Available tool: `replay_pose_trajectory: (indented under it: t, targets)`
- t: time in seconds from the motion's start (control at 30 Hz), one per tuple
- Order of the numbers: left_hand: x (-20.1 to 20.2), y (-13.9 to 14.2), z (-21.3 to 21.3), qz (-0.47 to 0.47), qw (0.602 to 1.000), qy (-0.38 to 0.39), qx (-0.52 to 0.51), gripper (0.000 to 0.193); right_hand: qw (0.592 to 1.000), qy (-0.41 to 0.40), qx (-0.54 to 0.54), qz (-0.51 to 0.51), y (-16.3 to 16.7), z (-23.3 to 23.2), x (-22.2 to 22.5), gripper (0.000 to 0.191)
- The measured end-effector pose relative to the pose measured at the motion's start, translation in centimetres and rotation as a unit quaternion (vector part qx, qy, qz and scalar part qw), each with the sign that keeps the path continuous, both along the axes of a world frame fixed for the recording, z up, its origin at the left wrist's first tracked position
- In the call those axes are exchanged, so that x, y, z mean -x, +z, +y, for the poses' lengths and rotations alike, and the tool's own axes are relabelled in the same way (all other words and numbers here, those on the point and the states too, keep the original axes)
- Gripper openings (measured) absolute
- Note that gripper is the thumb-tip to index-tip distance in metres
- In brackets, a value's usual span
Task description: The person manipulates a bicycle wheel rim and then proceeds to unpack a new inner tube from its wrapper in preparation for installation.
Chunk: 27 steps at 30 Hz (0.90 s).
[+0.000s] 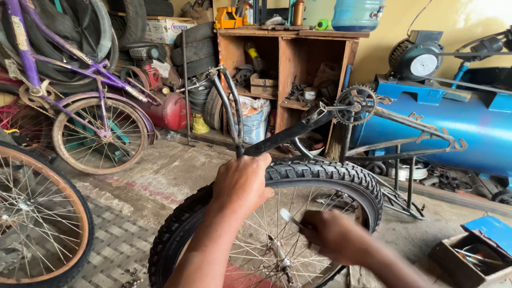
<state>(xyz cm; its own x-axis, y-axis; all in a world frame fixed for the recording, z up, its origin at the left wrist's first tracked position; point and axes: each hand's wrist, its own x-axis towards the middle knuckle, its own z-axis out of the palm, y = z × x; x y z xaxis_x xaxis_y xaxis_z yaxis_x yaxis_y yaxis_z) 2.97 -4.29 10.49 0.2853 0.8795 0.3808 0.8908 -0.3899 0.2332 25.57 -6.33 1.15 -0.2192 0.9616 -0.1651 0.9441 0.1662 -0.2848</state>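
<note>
Bicycle wheel (pixel 277 234) standing upright on the floor directly ahead of both hands, its knobby tyre (pixel 325 173) arching across the view from lower left to right. Left hand (pixel 241 184) clamped over the top of the tyre, close to where the black bar (pixel 290 136) of an upturned bicycle frame (pixel 394 133) comes down toward the rim. Right hand (pixel 333 234) lower and to the right, inside the ring of the wheel among the spokes (pixel 256 245), fingers closed on a small pale tool (pixel 289 217); blurred, so the exact grip hard to tell. Hands apart, left one higher and nearer the tyre top, right one nearer the hub. Hub axis pointing roughly toward the camera. Wooden box (pixel 469 256) of tools on the floor at far right, well apart.
</note>
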Motion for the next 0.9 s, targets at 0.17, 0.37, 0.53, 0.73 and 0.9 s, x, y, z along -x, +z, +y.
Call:
replay_pose_trajectory:
  t: [0.17, 0.37, 0.53, 0.73, 0.9]
  targets:
    - [-0.6, 0.5, -0.6, 0.004, 1.0, -0.004, -0.026, 0.023, 0.895, -0.086, -0.043, 0.436, -0.3, 0.6, 4.2, 0.014]
    - [-0.3, 1.1, -1.2, -0.007, 1.0, -0.001, -0.007, 0.029, 0.89, -0.114, -0.1, 0.429, -2.4, 1.7, 5.4, 0.013]
    - [-0.1, 1.2, -1.8, -0.016, 1.0, -0.002, -0.009, 0.032, 0.836, -0.08, -0.096, 0.535, -4.7, 3.0, 5.2, 0.011]
    - [-0.4, 1.8, -2.2, -0.012, 1.0, -0.007, 0.019, 0.038, 0.807, -0.05, -0.121, 0.575, -4.3, 2.5, 5.2, 0.013]
    - [-1.1, 1.8, -2.5, -0.011, 0.998, 0.006, 0.055, 0.032, 0.883, -0.117, -0.209, 0.403, -0.2, 0.0, 5.0, 0.018]
